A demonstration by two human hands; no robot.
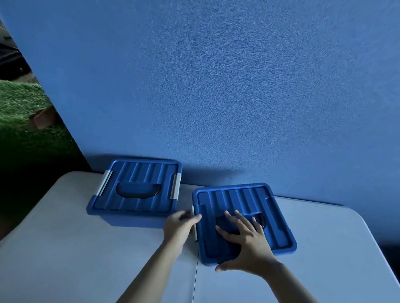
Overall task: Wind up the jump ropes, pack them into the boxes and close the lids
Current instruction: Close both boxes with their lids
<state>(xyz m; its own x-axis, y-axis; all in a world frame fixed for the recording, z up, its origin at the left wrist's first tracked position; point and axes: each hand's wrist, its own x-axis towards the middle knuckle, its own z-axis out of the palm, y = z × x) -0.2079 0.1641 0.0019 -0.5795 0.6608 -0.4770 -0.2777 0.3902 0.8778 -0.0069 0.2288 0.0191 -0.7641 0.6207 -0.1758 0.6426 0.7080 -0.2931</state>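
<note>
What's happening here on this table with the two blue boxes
A person is closing the right blue box: the right hand presses flat on its lid, while the left hand works at the grey latch on the lid's left edge. The left blue box beside it already has its lid on with both grey latches down. Both sit on a white folding table. No jump ropes are in view.

Two lidded boxes on the table (78, 249) — left box (134, 189) farther back, right box (244, 221) nearer, wall (221, 83) behind
</note>
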